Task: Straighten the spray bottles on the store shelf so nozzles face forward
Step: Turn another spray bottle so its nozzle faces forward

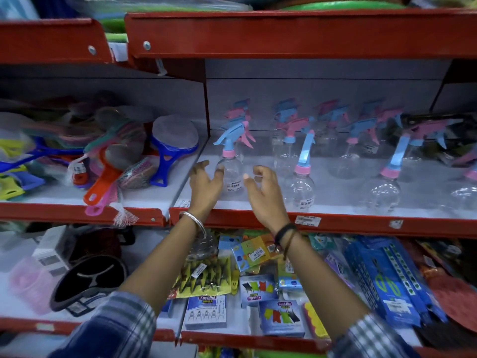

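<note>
On the red metal shelf, a clear plastic spray bottle with a blue trigger and pink collar stands at the front left, its nozzle pointing left. The left hand and the right hand sit on each side of it, fingers spread open, holding nothing. More clear spray bottles stand to the right and behind, blurry.

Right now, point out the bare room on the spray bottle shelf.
Bare shelf lies between the second front bottle and the third, and behind the front lip there. The back rows are crowded. Both hands, left hand and right hand, flank the leftmost bottle.
</note>
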{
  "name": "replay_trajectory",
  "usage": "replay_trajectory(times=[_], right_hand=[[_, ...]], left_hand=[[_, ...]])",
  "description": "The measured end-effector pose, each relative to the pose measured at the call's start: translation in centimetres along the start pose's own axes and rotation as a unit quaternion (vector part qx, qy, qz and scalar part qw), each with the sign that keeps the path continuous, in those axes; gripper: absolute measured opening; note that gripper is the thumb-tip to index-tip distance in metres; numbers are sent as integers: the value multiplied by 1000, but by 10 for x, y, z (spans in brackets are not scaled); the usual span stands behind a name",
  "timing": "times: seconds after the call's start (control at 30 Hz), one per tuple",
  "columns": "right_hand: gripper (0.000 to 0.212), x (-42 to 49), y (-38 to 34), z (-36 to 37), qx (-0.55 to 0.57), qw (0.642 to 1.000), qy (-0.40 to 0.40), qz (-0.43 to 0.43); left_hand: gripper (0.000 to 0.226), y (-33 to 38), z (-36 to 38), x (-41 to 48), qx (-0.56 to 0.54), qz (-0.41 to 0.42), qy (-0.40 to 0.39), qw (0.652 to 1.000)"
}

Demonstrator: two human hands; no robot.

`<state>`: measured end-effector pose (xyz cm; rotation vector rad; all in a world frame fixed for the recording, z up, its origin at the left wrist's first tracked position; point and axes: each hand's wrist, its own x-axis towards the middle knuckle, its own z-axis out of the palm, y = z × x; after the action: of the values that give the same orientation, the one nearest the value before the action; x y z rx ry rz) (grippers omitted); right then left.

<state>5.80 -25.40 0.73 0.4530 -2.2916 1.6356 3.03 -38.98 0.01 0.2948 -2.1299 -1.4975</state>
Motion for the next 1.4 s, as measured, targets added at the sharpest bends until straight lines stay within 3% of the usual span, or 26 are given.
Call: replay_trajectory(times=[0.1, 0.27, 0.43, 0.93, 1.2, 1.3, 1.4], right_hand=[[51, 30, -2, 23, 51, 991, -49, 114], [49, 56, 3, 37, 25, 986, -79, 142], [40, 48, 2, 36, -13, 992, -72, 104], [46, -5, -8, 20, -49, 992, -67, 90], [45, -1, -15, 14, 21, 990, -60, 130], [56, 3, -18, 14, 74, 982, -73, 156], [71, 4, -16, 16, 83, 979, -78, 167]], left_hand=[[55, -5, -7, 16, -11, -34, -84, 996], [49, -1, -12, 20, -11, -28, -162, 986], [43, 0, -20, 11, -12, 6, -156, 988], [51, 12, -41, -36, 65, 38, -195, 978], [47, 13, -36, -68, 8, 50, -93, 994], [47, 15, -35, -85, -40, 53, -86, 994], [60, 15, -33, -93, -53, 56, -96, 992]])
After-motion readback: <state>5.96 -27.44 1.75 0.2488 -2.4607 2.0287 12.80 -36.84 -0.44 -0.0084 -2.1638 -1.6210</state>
